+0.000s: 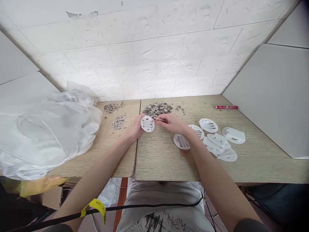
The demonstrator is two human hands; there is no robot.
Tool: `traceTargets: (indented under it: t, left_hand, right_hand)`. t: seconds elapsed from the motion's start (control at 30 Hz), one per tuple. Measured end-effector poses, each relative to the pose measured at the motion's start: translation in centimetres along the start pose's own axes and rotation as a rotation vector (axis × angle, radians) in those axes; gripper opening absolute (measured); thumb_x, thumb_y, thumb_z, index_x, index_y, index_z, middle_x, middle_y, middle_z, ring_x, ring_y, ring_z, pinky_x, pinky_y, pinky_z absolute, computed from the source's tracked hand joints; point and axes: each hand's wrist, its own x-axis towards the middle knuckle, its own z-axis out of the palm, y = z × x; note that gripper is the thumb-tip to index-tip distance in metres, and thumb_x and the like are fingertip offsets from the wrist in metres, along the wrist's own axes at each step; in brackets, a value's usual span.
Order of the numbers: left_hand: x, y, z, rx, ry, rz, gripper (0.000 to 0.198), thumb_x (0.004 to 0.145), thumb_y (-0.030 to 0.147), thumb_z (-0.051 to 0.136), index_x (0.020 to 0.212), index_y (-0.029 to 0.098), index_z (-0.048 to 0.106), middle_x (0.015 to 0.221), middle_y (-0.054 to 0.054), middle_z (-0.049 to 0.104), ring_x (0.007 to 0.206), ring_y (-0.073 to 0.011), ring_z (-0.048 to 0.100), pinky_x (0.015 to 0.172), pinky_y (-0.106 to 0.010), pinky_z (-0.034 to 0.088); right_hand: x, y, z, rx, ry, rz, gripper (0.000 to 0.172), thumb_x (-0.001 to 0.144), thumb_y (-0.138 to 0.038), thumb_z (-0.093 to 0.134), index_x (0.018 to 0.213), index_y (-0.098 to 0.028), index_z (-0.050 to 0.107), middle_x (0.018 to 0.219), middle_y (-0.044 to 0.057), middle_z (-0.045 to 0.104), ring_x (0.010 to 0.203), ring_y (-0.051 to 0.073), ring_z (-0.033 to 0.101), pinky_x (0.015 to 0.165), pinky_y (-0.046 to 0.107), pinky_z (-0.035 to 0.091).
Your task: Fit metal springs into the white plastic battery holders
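Near the middle of the table, my left hand (136,128) holds a round white slotted plastic disc (147,124) upright by its left edge. My right hand (171,121) is closed around a thin brownish tool (161,120), whose tip points at the disc's right edge. Just behind the disc lies a large pile of small metal pieces (158,109). Two smaller piles, one of dark pieces (111,108) and one of lighter pieces (119,122), sit to the left. Another slotted disc (181,142) lies beside my right forearm.
Several white discs (227,154) are scattered and overlapping on the right. A red pen-like object (226,107) lies at the back right. A large translucent plastic bag (50,132) covers the table's left side. A black cable (145,205) crosses below the table's front edge.
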Motion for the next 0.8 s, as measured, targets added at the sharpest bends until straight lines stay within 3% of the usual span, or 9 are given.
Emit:
traceTargets:
  t: [0.2, 0.37, 0.5, 0.8]
  left_hand:
    - [-0.6, 0.0, 0.2, -0.001, 0.042, 0.038, 0.025, 0.088, 0.032, 0.047, 0.068, 0.016, 0.051, 0.058, 0.001, 0.054, 0.050, -0.0105, 0.048, 0.051, -0.022, 0.039]
    - [-0.9, 0.3, 0.3, -0.011, 0.049, 0.008, 0.027, 0.090, 0.030, 0.043, 0.069, 0.016, 0.052, 0.060, 0.000, 0.055, 0.052, -0.0110, 0.050, 0.053, -0.023, 0.039]
    - [-0.9, 0.3, 0.3, 0.006, 0.034, 0.013, 0.028, 0.089, 0.031, 0.043, 0.068, 0.016, 0.052, 0.059, 0.000, 0.053, 0.051, -0.0104, 0.048, 0.052, -0.022, 0.038]
    - [-0.9, 0.2, 0.3, 0.016, 0.044, 0.004, 0.027, 0.088, 0.032, 0.045, 0.068, 0.016, 0.051, 0.058, 0.000, 0.052, 0.050, -0.0106, 0.047, 0.051, -0.023, 0.038]
  right_hand:
    - [-0.2, -0.4, 0.2, -0.069, 0.013, -0.012, 0.030, 0.087, -0.036, 0.050, 0.064, -0.017, 0.052, 0.054, -0.004, 0.045, 0.052, 0.009, 0.037, 0.055, 0.025, 0.024]
    - [-0.4, -1.0, 0.3, -0.184, 0.089, -0.006, 0.029, 0.086, -0.035, 0.052, 0.065, -0.017, 0.059, 0.051, -0.003, 0.047, 0.049, 0.009, 0.035, 0.054, 0.026, 0.021]
    - [-0.4, -1.1, 0.4, -0.193, 0.076, -0.019, 0.025, 0.086, -0.032, 0.051, 0.075, -0.017, 0.067, 0.054, -0.002, 0.054, 0.049, 0.010, 0.038, 0.054, 0.026, 0.023]
    - [-0.2, -0.9, 0.7, -0.158, 0.072, -0.021, 0.023, 0.086, -0.030, 0.052, 0.078, -0.017, 0.069, 0.055, -0.001, 0.056, 0.050, 0.010, 0.040, 0.055, 0.025, 0.024]
